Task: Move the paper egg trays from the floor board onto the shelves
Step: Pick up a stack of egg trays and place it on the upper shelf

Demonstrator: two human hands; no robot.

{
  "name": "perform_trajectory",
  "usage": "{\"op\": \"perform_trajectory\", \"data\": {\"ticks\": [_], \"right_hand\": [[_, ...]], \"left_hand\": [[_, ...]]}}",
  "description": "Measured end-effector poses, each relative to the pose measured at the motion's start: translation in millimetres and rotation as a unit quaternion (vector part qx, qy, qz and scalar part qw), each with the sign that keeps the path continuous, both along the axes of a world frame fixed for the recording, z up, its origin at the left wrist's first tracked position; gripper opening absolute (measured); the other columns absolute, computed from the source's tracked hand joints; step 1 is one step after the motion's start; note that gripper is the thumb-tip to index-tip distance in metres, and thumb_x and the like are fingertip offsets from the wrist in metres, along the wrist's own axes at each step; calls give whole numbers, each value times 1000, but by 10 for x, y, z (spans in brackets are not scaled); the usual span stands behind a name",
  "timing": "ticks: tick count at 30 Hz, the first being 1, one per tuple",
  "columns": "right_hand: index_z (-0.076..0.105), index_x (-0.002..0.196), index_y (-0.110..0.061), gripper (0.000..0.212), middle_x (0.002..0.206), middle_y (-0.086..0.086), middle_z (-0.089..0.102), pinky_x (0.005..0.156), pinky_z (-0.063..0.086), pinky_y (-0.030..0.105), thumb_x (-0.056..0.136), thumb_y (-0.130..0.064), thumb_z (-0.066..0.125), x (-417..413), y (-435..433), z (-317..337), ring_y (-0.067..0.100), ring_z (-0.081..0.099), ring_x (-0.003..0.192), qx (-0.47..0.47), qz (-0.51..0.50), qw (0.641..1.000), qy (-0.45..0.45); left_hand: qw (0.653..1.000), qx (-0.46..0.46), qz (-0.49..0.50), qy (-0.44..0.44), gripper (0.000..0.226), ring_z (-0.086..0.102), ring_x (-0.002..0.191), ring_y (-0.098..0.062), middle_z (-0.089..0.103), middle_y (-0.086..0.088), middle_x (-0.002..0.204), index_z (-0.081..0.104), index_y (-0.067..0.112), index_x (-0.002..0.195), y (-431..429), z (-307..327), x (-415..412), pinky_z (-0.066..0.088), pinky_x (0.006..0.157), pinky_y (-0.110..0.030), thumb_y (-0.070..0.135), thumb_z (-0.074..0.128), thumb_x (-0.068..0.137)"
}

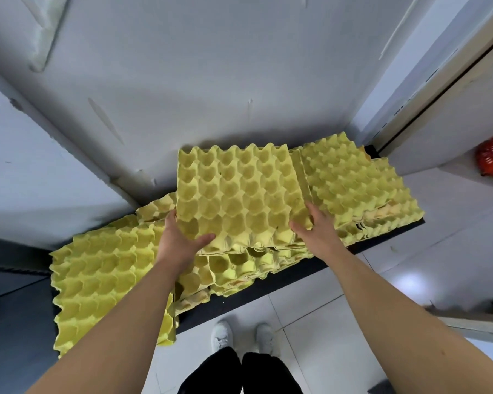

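Fingers of the left hand and the right hand grip the near corners of a thin stack of yellow paper egg trays, raised over the middle pile on the black floor board. More trays lie in the left pile and the right pile. The person's white shoes stand on the tiled floor.

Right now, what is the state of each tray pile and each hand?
top trays: tilted, held by both hands.
left hand: grips top trays, thumb on top.
right hand: grips top trays' right edge.
middle pile: on floor board, uneven.
left pile: lying, untouched.
right pile: lying, untouched.
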State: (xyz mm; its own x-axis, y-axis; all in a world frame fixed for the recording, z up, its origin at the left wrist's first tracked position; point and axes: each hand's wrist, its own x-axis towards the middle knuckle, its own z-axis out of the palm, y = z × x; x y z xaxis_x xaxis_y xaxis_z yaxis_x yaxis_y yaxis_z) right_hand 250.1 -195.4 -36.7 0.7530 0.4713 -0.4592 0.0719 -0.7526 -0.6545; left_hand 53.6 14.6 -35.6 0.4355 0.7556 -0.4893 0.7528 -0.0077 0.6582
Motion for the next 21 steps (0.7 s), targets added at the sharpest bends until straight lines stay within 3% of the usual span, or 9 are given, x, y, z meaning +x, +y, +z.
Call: {"op": "perform_trajectory", "data": {"ticks": [5,10,14,18,21], "right_hand": [[22,145,-36,75,153,2,27,109,28,42,84,-45,65,45,3,-46,24,29,138,20,-23,999,20],[25,145,-34,74,152,2,29,107,30,41,84,-46,65,63,-46,-2,24,31,138,47,-25,998,26],[23,147,-33,74,153,2,28,108,29,41,85,-51,60,129,-143,94,25,30,138,48,3,999,2],[19,145,-43,76,154,5,23,108,29,49,82,-66,52,138,-260,171,30,31,137,27,23,999,-21],[19,146,-43,74,154,5,23,107,31,47,83,-64,51,170,-337,285,29,33,136,43,41,998,-21]], "left_hand": [[999,-20,26,-33,108,45,127,-27,41,-5,146,18,26,148,-34,15,-6,42,87,-36,36,86,65],[996,-35,55,-61,110,42,131,-26,40,-3,147,21,32,148,-103,104,-26,42,101,-43,39,88,60],[990,-33,85,-104,104,43,128,-22,42,1,144,25,34,146,-274,224,-51,41,101,-41,36,87,62],[984,-24,108,-137,100,43,114,-10,45,8,131,28,33,146,-522,377,-100,42,97,-36,33,86,64],[979,-14,128,-160,100,46,108,-9,46,11,124,29,31,147,-690,497,-126,43,90,-31,30,86,65]]}}
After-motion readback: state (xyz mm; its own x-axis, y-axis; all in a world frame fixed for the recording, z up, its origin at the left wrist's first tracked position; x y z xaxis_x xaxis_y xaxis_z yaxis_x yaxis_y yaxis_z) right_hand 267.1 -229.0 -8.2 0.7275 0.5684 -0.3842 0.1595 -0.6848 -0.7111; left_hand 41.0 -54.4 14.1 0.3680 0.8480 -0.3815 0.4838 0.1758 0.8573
